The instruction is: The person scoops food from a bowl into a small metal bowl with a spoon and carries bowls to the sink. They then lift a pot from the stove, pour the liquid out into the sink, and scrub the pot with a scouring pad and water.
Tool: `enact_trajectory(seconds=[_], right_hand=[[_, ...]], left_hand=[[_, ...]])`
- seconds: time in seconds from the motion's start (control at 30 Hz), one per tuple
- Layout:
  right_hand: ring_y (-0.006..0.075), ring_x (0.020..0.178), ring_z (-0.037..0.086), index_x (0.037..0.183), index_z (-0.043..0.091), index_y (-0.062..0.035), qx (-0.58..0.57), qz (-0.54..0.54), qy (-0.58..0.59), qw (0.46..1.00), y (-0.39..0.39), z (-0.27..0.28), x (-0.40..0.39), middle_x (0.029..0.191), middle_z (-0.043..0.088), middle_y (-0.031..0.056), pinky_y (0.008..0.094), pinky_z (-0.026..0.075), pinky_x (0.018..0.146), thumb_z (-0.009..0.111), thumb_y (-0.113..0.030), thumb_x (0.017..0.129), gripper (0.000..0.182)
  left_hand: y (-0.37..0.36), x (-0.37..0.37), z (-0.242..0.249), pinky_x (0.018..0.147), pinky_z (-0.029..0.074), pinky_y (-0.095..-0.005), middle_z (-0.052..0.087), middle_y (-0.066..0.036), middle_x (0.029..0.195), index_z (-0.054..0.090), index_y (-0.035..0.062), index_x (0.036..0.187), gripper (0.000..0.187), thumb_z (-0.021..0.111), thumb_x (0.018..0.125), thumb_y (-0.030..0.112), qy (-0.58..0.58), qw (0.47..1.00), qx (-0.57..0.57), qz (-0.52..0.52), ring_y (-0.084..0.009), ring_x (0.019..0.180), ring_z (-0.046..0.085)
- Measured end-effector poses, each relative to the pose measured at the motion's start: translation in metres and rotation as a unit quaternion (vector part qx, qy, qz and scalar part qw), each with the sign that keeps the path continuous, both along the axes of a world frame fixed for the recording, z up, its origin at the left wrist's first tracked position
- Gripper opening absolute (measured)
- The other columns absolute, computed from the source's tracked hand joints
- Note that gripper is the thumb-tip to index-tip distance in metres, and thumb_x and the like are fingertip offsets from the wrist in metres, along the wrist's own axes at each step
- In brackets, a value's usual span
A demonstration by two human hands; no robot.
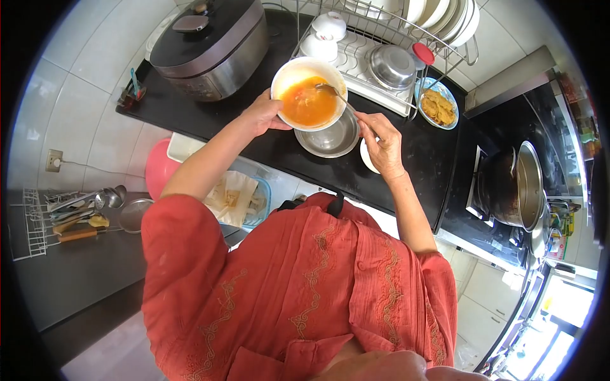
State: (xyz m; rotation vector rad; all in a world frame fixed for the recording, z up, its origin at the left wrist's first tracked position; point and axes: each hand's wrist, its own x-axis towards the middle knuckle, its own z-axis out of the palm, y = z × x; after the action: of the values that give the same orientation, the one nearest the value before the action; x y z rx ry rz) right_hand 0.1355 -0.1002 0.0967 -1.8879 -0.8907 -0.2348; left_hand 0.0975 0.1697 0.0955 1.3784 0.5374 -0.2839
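Note:
My left hand (pixel 264 114) is closed on the side of a white bowl (pixel 290 73), tilted toward me. Orange liquid (pixel 308 105) with paler bits lies in the bowl; it looks like beaten egg. Between the fingers of my right hand (pixel 383 143) is the handle of a metal spoon (pixel 344 100), whose head reaches into the liquid. Below the white bowl, a stainless steel bowl (pixel 330 140) rests on the black counter, partly covered from view. A small white dish (pixel 368 157) shows beside my right hand, mostly hidden by it.
A rice cooker (pixel 213 60) stands at the back left of the counter (pixel 406 184). Behind the bowls is a dish rack (pixel 356 44) with plates, bowls and a steel basin (pixel 392 66). A plate of yellow food (pixel 438 106) sits right of it. The stove holds a large pot (pixel 527 185).

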Motion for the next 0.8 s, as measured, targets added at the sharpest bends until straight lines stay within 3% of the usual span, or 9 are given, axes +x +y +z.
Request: enact_trajectory(seconds=[0.5, 0.8], right_hand=[[0.0118, 0.063, 0.058, 0.102, 0.066, -0.0032, 0.005, 0.003, 0.029, 1.000, -0.021, -0.022, -0.011, 0.082, 0.062, 0.0072, 0.0231, 0.047, 0.058, 0.057, 0.002, 0.084, 0.021], [0.0117, 0.063, 0.057, 0.103, 0.065, -0.0015, 0.012, 0.009, 0.070, 0.997, -0.031, -0.026, -0.020, 0.081, 0.061, 0.0075, 0.0225, 0.047, 0.057, 0.057, 0.002, 0.085, 0.020]], left_hand=[[-0.026, -0.001, 0.001, 0.080, 0.052, -0.0532, 0.039, -0.018, 0.132, 0.021, 0.0103, 0.139, 0.062, 0.042, 0.082, 0.000, -0.031, 0.995, 0.091, 0.028, -0.0345, 0.112, 0.053], [-0.036, -0.001, -0.010, 0.075, 0.056, -0.0457, 0.036, -0.017, 0.137, 0.013, 0.0114, 0.144, 0.069, 0.039, 0.081, 0.001, -0.035, 0.983, 0.178, 0.034, -0.0315, 0.115, 0.052]])
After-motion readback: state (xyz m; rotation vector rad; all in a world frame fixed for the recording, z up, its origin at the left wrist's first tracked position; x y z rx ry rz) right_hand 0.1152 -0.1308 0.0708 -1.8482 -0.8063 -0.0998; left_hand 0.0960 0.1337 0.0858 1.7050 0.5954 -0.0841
